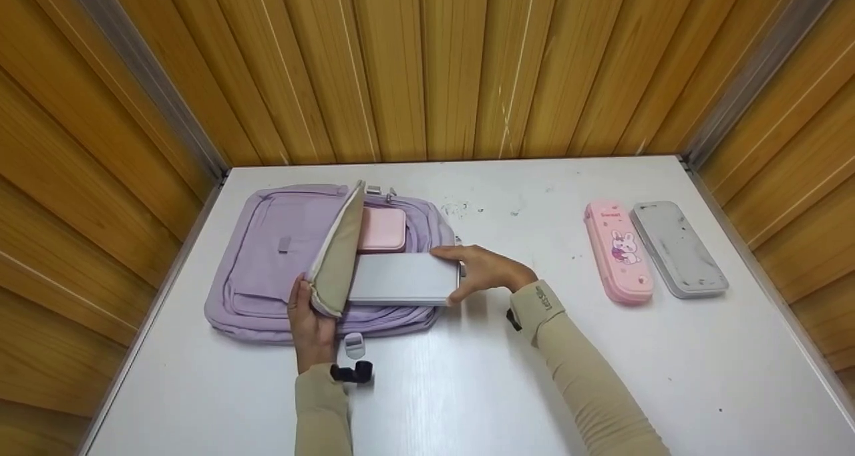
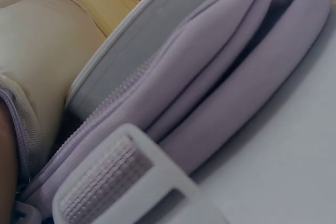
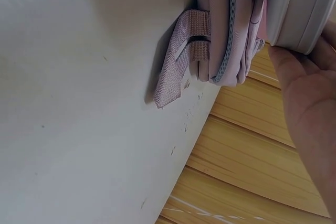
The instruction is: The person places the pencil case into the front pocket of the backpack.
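A lilac backpack (image 1: 287, 209) lies flat on the white table, its zipped front panel (image 1: 339, 256) folded up to show a beige lining. My left hand (image 1: 312, 319) pinches the near edge of that panel, thumb on the outer side. With thumb and fingers spread across its right end, my right hand (image 1: 487, 269) grips a flat grey case (image 1: 404, 277). The left end of this case is hidden under the raised panel. Behind it, a pink case (image 1: 384, 229) sits partly inside the opening. In the right wrist view, fingers wrap the end of the grey case (image 3: 302, 11).
To the right lie a pink pencil case (image 1: 621, 252) with a rabbit picture and a scuffed grey case (image 1: 678, 249), side by side. A strap buckle (image 1: 355, 346) rests by the left wrist. Wood-patterned walls (image 1: 454, 69) enclose the table's back and sides.
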`<state>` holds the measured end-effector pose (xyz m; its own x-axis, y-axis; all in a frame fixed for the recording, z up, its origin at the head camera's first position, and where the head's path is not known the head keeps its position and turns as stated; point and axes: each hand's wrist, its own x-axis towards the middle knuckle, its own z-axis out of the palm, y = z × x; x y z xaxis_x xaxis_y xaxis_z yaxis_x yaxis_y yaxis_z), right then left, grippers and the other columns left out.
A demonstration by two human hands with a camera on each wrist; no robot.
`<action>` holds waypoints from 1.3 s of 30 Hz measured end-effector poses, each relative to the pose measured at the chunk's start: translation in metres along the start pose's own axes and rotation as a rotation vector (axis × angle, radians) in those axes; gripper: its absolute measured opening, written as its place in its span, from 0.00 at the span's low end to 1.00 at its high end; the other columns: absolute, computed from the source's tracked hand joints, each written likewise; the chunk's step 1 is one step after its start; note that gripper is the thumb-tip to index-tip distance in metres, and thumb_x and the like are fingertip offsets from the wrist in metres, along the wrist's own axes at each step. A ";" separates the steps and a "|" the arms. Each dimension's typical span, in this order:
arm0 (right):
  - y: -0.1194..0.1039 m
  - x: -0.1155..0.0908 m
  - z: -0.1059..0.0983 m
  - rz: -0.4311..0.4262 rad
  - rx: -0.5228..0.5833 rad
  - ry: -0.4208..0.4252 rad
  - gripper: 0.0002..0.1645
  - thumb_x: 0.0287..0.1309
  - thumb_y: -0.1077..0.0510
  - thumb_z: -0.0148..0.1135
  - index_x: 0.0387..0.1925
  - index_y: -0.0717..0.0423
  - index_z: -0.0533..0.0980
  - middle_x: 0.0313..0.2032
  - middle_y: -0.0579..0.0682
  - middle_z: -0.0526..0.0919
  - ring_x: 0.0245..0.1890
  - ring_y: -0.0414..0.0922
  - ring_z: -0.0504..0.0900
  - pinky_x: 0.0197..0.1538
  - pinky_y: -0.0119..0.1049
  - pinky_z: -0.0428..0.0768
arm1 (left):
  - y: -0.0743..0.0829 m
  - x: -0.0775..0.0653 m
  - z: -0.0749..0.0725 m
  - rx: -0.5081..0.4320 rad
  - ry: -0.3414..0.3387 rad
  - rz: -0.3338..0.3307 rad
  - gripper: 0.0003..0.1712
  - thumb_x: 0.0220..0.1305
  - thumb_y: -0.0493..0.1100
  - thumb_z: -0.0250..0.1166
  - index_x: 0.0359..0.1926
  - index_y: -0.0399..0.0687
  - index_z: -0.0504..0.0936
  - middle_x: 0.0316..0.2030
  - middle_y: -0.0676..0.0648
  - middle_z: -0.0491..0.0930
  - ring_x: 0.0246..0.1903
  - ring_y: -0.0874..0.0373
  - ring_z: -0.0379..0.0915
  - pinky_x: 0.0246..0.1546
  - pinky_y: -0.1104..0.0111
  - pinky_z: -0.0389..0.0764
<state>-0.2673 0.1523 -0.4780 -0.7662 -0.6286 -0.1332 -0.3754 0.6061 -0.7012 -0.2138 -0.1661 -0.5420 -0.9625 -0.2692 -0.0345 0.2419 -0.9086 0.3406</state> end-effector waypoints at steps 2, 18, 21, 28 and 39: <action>-0.001 0.002 0.001 -0.005 -0.010 -0.002 0.58 0.34 0.54 0.78 0.70 0.50 0.61 0.70 0.50 0.63 0.71 0.53 0.60 0.72 0.49 0.59 | 0.000 0.000 0.001 -0.001 -0.006 0.001 0.09 0.49 0.37 0.70 0.35 0.45 0.86 0.39 0.45 0.82 0.39 0.54 0.80 0.42 0.65 0.81; -0.011 0.019 0.015 -0.015 -0.088 -0.029 0.59 0.36 0.48 0.78 0.71 0.50 0.60 0.71 0.49 0.62 0.72 0.53 0.58 0.73 0.49 0.55 | 0.001 0.001 0.003 -0.004 -0.076 0.004 0.11 0.48 0.38 0.72 0.36 0.45 0.86 0.38 0.45 0.83 0.39 0.54 0.80 0.41 0.65 0.81; -0.012 0.022 0.016 -0.003 -0.077 -0.031 0.59 0.36 0.47 0.78 0.71 0.49 0.59 0.71 0.48 0.61 0.72 0.53 0.58 0.73 0.50 0.55 | 0.001 0.002 0.004 -0.007 -0.070 0.002 0.11 0.47 0.38 0.72 0.36 0.45 0.86 0.38 0.45 0.83 0.38 0.54 0.80 0.41 0.65 0.81; -0.014 0.030 0.020 -0.027 -0.070 -0.030 0.60 0.37 0.48 0.78 0.72 0.50 0.57 0.72 0.48 0.59 0.73 0.51 0.56 0.74 0.47 0.52 | 0.001 0.003 0.006 0.004 -0.033 -0.001 0.11 0.45 0.38 0.72 0.35 0.46 0.86 0.37 0.46 0.83 0.37 0.54 0.80 0.40 0.65 0.82; -0.015 0.029 0.022 -0.041 -0.055 -0.054 0.62 0.40 0.48 0.78 0.74 0.50 0.53 0.74 0.51 0.54 0.75 0.52 0.50 0.75 0.48 0.48 | 0.001 0.002 0.003 0.025 -0.033 0.006 0.11 0.46 0.39 0.72 0.35 0.46 0.86 0.37 0.46 0.83 0.37 0.55 0.80 0.39 0.66 0.81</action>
<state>-0.2726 0.1139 -0.4869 -0.7210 -0.6779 -0.1439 -0.4351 0.6044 -0.6673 -0.2159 -0.1667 -0.5387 -0.9647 -0.2634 -0.0015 0.2448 -0.8985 0.3645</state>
